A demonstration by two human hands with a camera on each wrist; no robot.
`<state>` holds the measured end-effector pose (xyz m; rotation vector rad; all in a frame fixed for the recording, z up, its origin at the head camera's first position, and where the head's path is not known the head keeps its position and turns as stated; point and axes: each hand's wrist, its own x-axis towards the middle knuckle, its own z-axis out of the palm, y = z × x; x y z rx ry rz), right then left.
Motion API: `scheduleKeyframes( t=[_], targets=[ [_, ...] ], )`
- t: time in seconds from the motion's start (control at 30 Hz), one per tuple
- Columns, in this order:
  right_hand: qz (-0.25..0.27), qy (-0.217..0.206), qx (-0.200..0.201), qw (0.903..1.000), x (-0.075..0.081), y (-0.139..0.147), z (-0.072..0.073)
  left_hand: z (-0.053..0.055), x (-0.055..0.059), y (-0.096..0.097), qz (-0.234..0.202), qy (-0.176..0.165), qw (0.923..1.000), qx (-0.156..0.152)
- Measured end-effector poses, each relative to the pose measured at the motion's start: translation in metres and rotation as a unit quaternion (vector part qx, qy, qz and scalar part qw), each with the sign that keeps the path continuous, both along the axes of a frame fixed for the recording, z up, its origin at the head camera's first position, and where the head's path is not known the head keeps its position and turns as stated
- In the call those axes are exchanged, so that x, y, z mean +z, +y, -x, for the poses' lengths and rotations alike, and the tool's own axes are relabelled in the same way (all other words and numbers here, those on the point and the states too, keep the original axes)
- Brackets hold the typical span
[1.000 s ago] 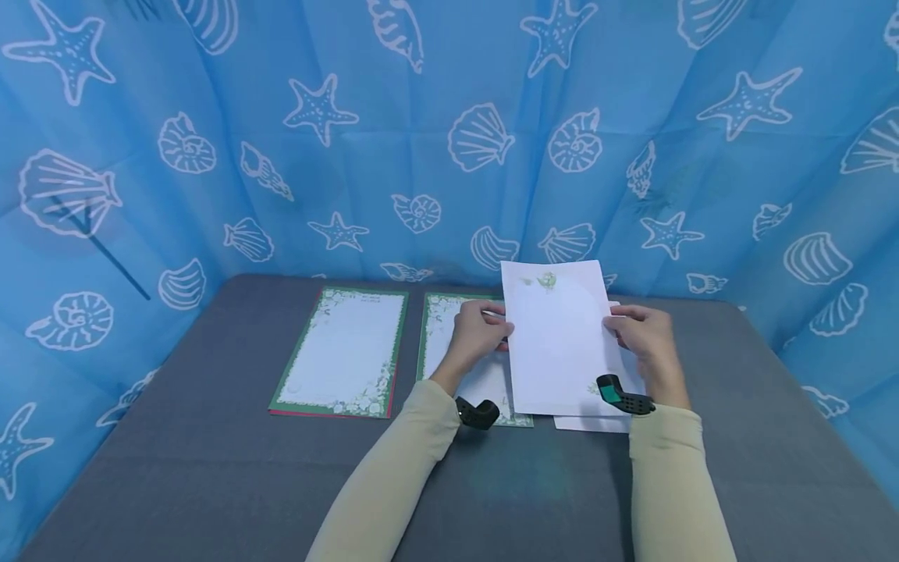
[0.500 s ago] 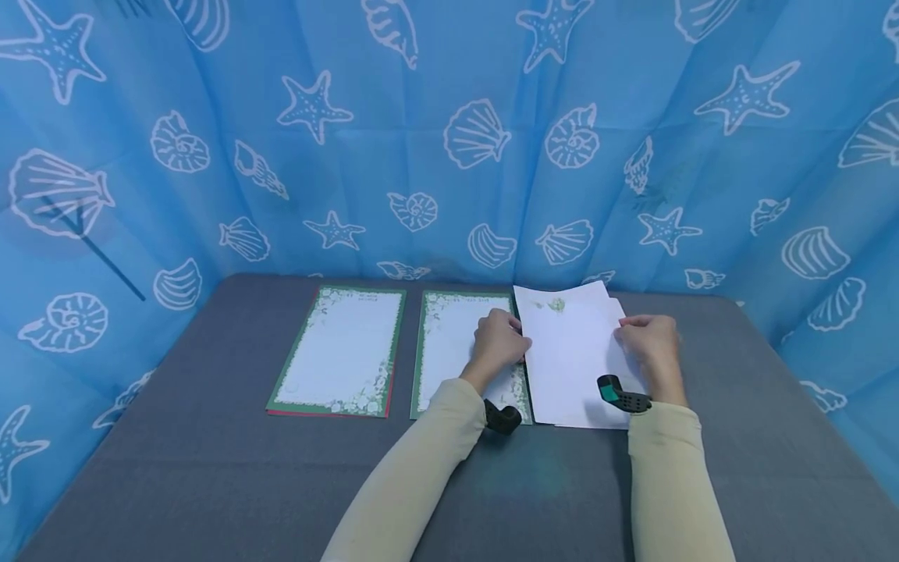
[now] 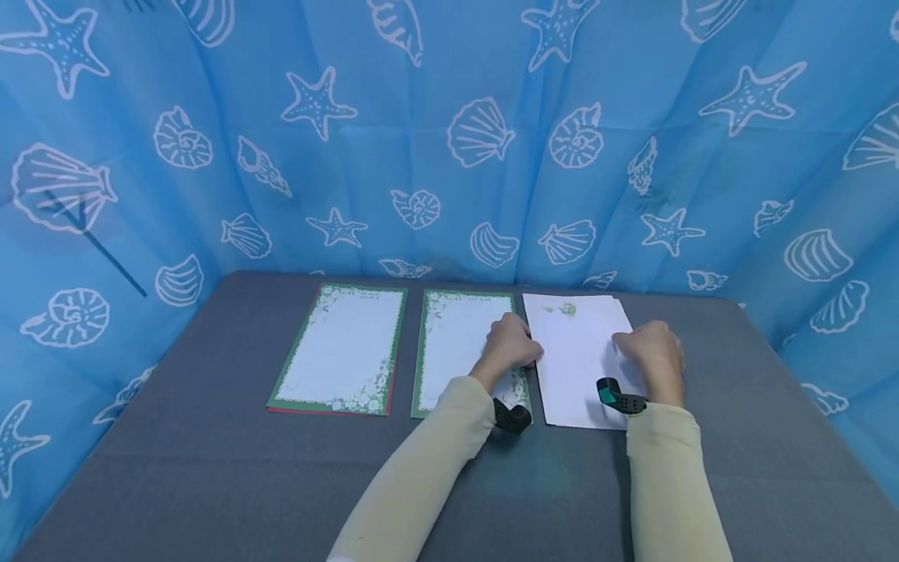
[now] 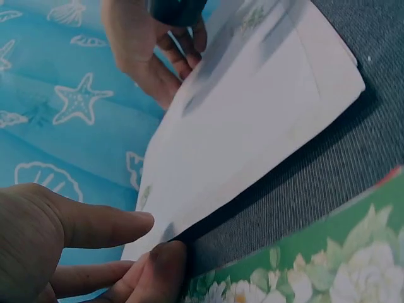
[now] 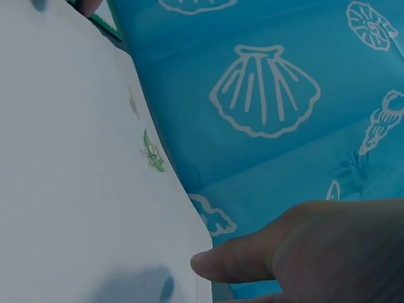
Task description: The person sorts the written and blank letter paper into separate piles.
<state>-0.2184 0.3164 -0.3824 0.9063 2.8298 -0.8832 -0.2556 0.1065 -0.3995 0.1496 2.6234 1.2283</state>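
White paper stack (image 3: 579, 355) lying flat on the grey desk (image 3: 211, 468), just right of two green-bordered sheets (image 3: 344, 347). Left hand (image 3: 510, 343) at the stack's left edge, grip pinching that edge between thumb and curled fingers (image 4: 158, 268). Right hand (image 3: 649, 351) at the right edge, fingers bent; whether its grip holds the paper cannot be told. Blue seashell curtain (image 3: 449, 133) behind.
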Motion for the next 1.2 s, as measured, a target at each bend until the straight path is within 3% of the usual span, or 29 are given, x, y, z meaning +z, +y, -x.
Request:
scheduleKeyframes(
  t=[0.2,0.47,0.77,1.2],
  targets=[
    [-0.021,-0.023,0.011,0.9995,0.0,0.0,0.001,-0.003,0.003,0.003,0.008,-0.008,0.9998,-0.016],
    [-0.022,-0.018,0.009,0.9996,-0.001,0.001,0.0,-0.007,0.002,0.004,-0.027,-0.03,0.9988,-0.027],
    [-0.026,-0.02,-0.003,0.9995,-0.003,0.002,0.001,-0.01,0.003,0.007,-0.039,-0.029,0.9986,-0.02],
    [-0.042,-0.025,-0.017,0.9987,0.0,-0.004,0.002,-0.014,0.006,0.002,-0.048,-0.008,0.9981,-0.038]
  ],
)
